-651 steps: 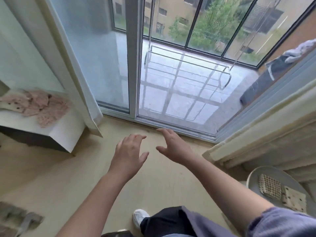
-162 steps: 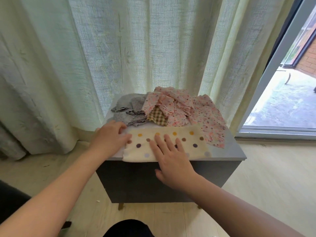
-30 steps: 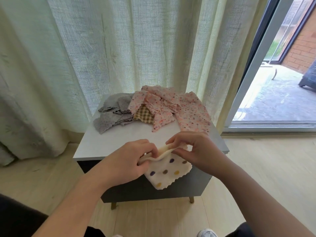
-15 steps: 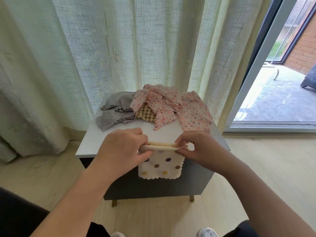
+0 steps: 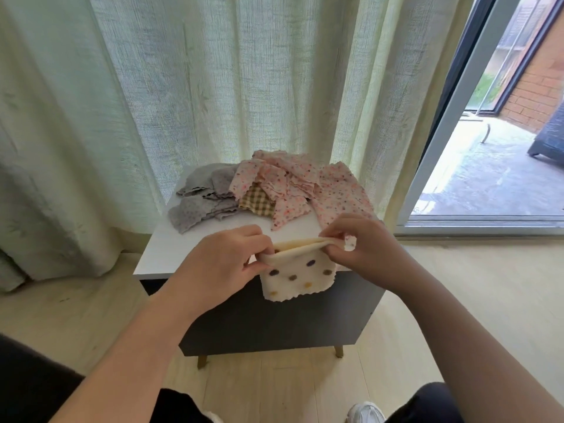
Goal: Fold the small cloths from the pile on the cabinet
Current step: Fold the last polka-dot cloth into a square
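pinching dotted cloth top edge with left grip and right grip, at surface edge | risk: loosening either pinch = crooked fold tbh

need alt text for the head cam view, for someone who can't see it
A left hand and right hand pinch the top edge of a doubled-over cream dotted cloth, held up in front of a cabinet. On the cabinet lie grey cloths, pink cloths and a checked cloth, with a pale curtain behind.
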`<move>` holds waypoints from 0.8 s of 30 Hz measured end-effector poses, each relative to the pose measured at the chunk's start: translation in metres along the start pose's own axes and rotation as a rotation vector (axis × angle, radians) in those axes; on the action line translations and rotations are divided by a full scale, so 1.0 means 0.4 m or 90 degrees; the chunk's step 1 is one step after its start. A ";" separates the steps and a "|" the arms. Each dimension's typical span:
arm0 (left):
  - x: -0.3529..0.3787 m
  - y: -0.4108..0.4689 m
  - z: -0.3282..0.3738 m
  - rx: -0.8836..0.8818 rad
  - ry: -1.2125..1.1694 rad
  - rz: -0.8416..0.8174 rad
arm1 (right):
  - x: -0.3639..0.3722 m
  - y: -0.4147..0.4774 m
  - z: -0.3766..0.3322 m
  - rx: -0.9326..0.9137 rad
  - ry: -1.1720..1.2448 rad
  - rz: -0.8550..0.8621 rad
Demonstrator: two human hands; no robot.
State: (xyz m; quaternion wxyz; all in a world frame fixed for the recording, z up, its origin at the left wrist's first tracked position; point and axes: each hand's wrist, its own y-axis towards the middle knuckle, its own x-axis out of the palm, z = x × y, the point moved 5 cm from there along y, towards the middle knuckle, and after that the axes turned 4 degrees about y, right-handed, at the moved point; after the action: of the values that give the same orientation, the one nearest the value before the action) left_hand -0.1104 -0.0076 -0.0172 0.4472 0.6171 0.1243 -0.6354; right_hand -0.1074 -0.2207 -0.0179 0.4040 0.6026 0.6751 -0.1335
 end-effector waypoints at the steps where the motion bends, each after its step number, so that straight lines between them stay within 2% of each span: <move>1: 0.003 0.006 -0.004 -0.020 -0.041 -0.016 | -0.009 0.005 0.005 0.015 0.033 0.004; 4: 0.011 0.036 -0.014 -0.085 -0.178 -0.057 | -0.026 0.025 0.020 0.092 0.235 0.022; 6: 0.010 0.064 -0.027 -0.169 -0.285 -0.066 | -0.021 0.042 0.035 0.152 0.326 0.049; 11: 0.033 0.187 -0.071 -0.396 -0.629 0.100 | -0.005 0.145 0.077 0.243 0.525 0.149; 13: 0.080 0.246 -0.095 -0.484 -0.721 0.082 | -0.011 0.202 0.115 0.271 0.550 0.183; 15: 0.125 0.297 -0.120 -0.534 -0.694 0.073 | -0.009 0.255 0.165 0.328 0.601 0.174; 18: 0.121 0.390 -0.149 -0.488 -0.409 0.167 | -0.019 0.330 0.218 0.374 0.659 0.181; 20: 0.098 0.447 -0.121 -0.410 -0.257 0.203 | -0.050 0.376 0.237 0.343 0.579 0.264; 22: 0.083 0.487 -0.097 -0.378 -0.215 0.212 | -0.098 0.406 0.235 0.305 0.471 0.362; 24: 0.056 0.523 -0.081 -0.381 -0.240 0.197 | -0.156 0.423 0.211 0.252 0.407 0.405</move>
State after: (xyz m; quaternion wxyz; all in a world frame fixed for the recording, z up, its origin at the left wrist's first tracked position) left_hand 0.0660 -0.1132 0.0384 0.7129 0.3432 0.1251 -0.5986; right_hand 0.0776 -0.2807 0.0244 0.0753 0.8547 0.5098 0.0623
